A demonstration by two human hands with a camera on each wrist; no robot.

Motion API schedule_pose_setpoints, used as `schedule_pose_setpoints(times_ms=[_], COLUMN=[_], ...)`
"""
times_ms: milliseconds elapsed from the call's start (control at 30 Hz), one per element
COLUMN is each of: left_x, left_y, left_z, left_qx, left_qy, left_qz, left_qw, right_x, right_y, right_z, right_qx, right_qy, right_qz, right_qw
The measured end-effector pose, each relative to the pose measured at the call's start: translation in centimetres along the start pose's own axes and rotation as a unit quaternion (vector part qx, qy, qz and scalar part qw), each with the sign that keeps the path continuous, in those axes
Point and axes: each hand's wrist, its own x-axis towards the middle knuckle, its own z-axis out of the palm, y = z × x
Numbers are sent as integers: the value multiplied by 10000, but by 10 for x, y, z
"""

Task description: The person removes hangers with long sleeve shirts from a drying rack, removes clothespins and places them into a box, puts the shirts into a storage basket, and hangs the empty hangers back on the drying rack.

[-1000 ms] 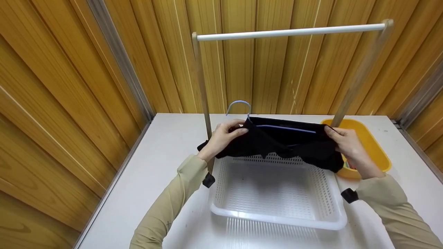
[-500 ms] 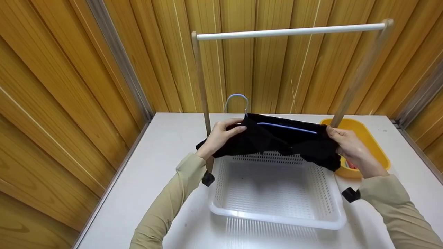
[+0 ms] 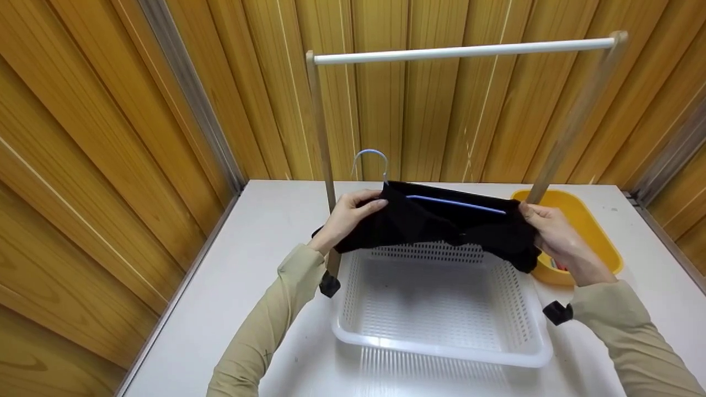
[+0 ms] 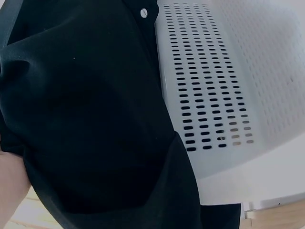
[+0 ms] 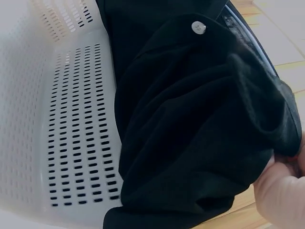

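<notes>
A black garment with a white button [image 5: 198,27], probably a shirt, hangs between my hands above the white basket [image 3: 441,353]. My left hand [image 3: 348,216] pinches the garment [image 3: 408,226] near the hanger's hook, thumb in front. At the other end, my right hand [image 3: 560,236] grips the cloth's upper corner. A light blue hanger [image 3: 370,151] is partly inside the garment; its hook sticks up at the left and one bar shows in the opening. The fabric hides the rest of it. In the right wrist view the cloth [image 5: 181,124] hangs in folds beside my fingers.
Behind the garment stands a rack with a white rail [image 3: 463,52] and wooden posts. A yellow bin [image 3: 598,237] with small colourful items sits at the right, partly behind my right hand. Wood-patterned walls [image 3: 436,127] enclose the white table [image 3: 220,309].
The hanger's hook has risen slightly and shifted left, and the garment's left end has moved left with my left hand. My right hand has barely moved; both hands keep their hold.
</notes>
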Motion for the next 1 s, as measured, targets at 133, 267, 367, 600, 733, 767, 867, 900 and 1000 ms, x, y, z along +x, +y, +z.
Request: schedule_pose_setpoints(times_ms=[133,267,367,600,733,767,867,900,1000], left_x=[-1,-1,0,3,2,2,1,1,-1], left_y=[6,4,0,-29,-32,-29,-15,-10,0], left_z=[0,0,-1,-5,-6,-6,-5,-5,-4], left_qx=[-216,-351,-359,-54,11,-36,-267,-364,-518], left_qy=[-48,-59,-3,131,164,152,82,73,40], left_qz=[-85,-213,-210,-151,-88,-83,-99,-120,-182], left_qw=[9997,9991,9991,9998,9998,9998,9996,9992,9985], right_x=[-1,-1,-1,3,13,14,16,17,11], right_y=[0,0,1,8,30,30,33,33,19], right_z=[2,4,7,9,-15,-15,-17,-17,6], right_qx=[67,155,219,639,866,887,1014,1109,1229], right_qy=[77,242,390,745,804,818,794,736,706], right_qz=[-124,-160,-174,-277,-450,-482,-548,-540,-425], right_qw=[9999,9995,9988,9948,9920,9915,9902,9896,9890])
